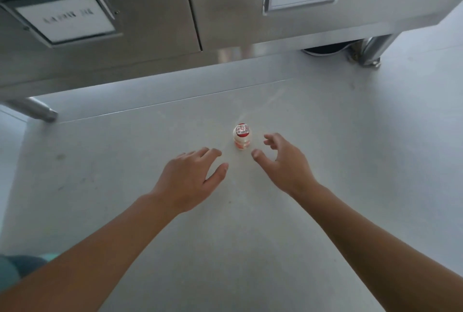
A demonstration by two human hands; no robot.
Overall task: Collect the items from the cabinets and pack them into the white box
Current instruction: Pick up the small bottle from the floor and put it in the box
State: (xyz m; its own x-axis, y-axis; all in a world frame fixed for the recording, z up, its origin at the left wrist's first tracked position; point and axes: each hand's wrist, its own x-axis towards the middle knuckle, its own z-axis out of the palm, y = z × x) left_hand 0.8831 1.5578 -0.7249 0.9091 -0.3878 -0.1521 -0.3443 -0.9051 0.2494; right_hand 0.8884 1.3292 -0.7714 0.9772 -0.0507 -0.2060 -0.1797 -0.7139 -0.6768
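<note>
A small bottle (242,137) with a red foil lid and a pale body is seen standing upright on the light grey floor (375,136). It stands on the near side of a thin seam (175,102) that runs across the floor, in front of a stainless-steel cabinet (150,23).

Both hands are held out over the floor with bare forearms, one on each side of the bottle. The left hand (190,179) is spread palm down, its fingers nearly straight and its fingertips just left of the bottle's base. The right hand (285,164) is held apart in a loose claw, thumb and fingers parted, just right of the bottle. Nothing is gripped by either hand, and no contact with the bottle can be made out.

Two closed doors are shown on the cabinet, each fitted with a framed label holder (65,17); the print is too blurred to be read. The cabinet is carried on metal legs (373,48), and a dark round object (323,50) is partly visible beneath it. A patch of teal cloth (15,269) is seen at the lower left.
</note>
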